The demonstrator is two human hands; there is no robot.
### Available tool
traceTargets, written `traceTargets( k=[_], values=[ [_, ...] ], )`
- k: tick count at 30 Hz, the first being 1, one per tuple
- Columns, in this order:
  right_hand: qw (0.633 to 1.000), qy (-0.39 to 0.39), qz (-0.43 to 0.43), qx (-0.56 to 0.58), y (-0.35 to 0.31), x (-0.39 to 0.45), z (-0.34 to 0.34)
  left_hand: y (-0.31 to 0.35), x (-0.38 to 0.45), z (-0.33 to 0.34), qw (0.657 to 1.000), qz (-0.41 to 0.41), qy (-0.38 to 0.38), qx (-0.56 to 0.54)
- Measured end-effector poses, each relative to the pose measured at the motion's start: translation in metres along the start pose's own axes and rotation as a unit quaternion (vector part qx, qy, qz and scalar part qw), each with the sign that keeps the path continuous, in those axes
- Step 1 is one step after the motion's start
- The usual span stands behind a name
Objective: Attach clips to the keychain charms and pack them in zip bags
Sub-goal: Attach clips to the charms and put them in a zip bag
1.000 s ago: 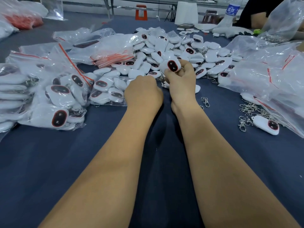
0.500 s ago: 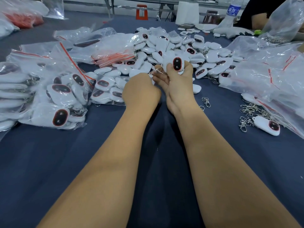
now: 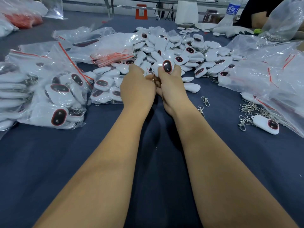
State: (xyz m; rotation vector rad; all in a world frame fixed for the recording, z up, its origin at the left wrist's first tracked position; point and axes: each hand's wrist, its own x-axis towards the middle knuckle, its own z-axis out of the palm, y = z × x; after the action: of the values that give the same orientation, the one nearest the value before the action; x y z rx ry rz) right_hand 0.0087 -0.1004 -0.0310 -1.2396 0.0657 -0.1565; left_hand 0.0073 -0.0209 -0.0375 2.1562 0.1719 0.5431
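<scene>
While my right hand [image 3: 171, 86] grips a white oval plastic charm [image 3: 162, 67], my left hand [image 3: 137, 89], curled beside it, seems to work a metal clip [image 3: 153, 79] on; bagging comes next.

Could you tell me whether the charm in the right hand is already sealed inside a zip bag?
No, the white charm sits bare in the right hand, with no plastic around it and its metal clip hanging between both hands.

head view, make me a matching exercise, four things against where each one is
Things:
1. charm
2. two loose clips
3. bottle
4. packed bags

Places:
a. far right of the table
b. left of the left hand
c. gripped in the right hand
d. on the cloth right of the right wrist

Pairs: 1-c, 2-d, 3-a, 4-b
</scene>
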Motion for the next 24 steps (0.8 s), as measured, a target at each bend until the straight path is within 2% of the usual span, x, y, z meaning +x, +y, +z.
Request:
traceTargets(
  k=[5,9,14,17,20,22,24],
  values=[
    [0.995,0.018,-0.021,-0.095,0.003,0.001,-0.002,-0.001,-0.001,0.001,0.999,0.006,-0.007,-0.034],
    [0.977,0.043,-0.033,-0.208,0.003,0.004,-0.005,0.001,-0.002,-0.002,0.999,0.015,-0.012,-0.044],
    [0.943,-0.019,-0.080,-0.323,0.004,0.000,-0.007,0.009,-0.004,-0.008,0.992,0.035,0.067,-0.097],
    [0.917,-0.066,-0.100,-0.382,0.005,0.000,-0.009,0.010,-0.005,-0.013,0.987,0.072,0.084,-0.117],
    [0.906,-0.049,-0.141,-0.397,0.005,0.002,-0.011,0.012,-0.009,-0.011,0.989,0.145,0.037,-0.022],
    [0.930,-0.027,-0.116,-0.347,0.005,0.007,-0.014,0.014,-0.012,-0.002,0.983,0.170,0.023,0.072],
    [0.969,-0.038,-0.059,-0.237,0.004,0.009,-0.018,0.017,-0.017,0.004,0.972,0.178,0.047,0.143]
  ],
)
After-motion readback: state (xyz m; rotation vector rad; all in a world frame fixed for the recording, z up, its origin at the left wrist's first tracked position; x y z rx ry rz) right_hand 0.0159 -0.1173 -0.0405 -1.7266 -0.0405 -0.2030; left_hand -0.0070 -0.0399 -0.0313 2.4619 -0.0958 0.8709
